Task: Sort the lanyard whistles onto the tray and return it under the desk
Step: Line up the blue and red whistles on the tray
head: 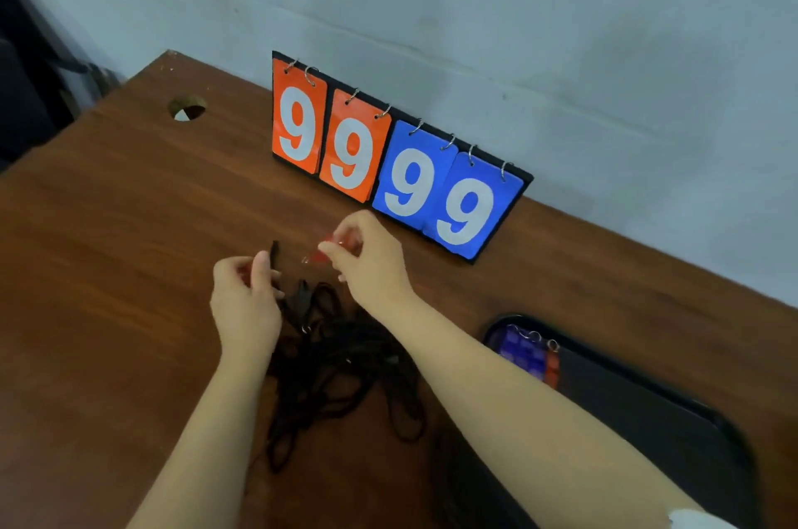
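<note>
Here, brown wooden desk [108,226] against grey wall [518,10].

**Both hands over lanyard tangle**

On the brown desk [129,226], the right hand [371,261] pinches a red whistle [321,254]. The left hand [244,295] grips a black cord [274,253] just beside it. A tangle of black lanyards [345,360] lies beneath both wrists. A black tray [647,420] sits near right, carrying a small ringed card set [524,351]. A scoreboard [388,157] reading 9999 stands against the far wall.
</note>
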Action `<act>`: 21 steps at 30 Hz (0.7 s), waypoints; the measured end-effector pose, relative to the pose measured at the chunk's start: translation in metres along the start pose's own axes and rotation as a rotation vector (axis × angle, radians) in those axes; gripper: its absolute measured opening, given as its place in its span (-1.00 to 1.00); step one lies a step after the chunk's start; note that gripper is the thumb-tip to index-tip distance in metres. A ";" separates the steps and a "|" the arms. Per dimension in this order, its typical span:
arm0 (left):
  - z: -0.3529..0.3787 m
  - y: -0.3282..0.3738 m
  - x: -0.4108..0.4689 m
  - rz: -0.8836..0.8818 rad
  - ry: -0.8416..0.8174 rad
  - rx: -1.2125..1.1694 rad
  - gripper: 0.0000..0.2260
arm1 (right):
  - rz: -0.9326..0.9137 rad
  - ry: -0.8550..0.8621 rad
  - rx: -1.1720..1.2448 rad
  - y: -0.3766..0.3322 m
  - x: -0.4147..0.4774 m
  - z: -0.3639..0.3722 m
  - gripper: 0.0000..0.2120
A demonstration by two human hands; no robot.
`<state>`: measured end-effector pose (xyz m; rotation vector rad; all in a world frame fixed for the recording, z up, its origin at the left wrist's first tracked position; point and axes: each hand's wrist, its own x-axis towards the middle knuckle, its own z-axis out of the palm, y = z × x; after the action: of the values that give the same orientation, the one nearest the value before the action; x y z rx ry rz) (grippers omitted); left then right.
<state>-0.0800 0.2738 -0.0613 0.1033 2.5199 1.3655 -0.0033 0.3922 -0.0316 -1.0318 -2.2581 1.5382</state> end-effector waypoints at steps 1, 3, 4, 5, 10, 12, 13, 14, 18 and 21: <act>0.003 0.011 -0.012 -0.047 -0.058 -0.067 -0.76 | 0.060 0.023 0.127 0.001 -0.013 -0.010 -0.87; 0.013 0.031 -0.038 -0.253 -0.208 -0.265 -0.79 | 0.123 0.070 0.287 0.006 -0.040 -0.033 -0.87; 0.016 0.042 -0.053 -0.377 -0.311 -0.387 -0.80 | 0.127 0.104 0.340 0.009 -0.054 -0.044 -0.86; 0.018 0.051 -0.069 -0.468 -0.421 -0.477 -0.79 | 0.120 0.143 0.380 0.012 -0.068 -0.055 -0.86; 0.032 0.058 -0.136 -0.330 -0.856 -0.465 -0.79 | 0.035 0.287 0.230 0.033 -0.146 -0.102 -0.85; 0.035 0.062 -0.159 -0.312 -0.858 -0.462 -0.85 | 0.032 0.292 0.166 0.041 -0.178 -0.115 -0.88; 0.036 0.063 -0.169 -0.311 -0.868 -0.448 -0.85 | 0.059 0.281 0.156 0.044 -0.193 -0.119 -0.90; 0.037 0.064 -0.178 -0.311 -0.890 -0.425 -0.85 | 0.099 0.271 0.152 0.047 -0.207 -0.122 -0.90; 0.035 0.061 -0.206 -0.226 -0.997 -0.262 -0.90 | 0.302 0.277 0.189 0.053 -0.249 -0.127 -0.82; 0.032 0.059 -0.220 -0.134 -1.080 -0.129 -0.92 | 0.444 0.273 0.246 0.054 -0.270 -0.130 -0.86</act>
<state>0.1364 0.2897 0.0159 0.4853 1.5013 0.9963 0.2865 0.3206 0.0298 -1.6266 -1.6826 1.6548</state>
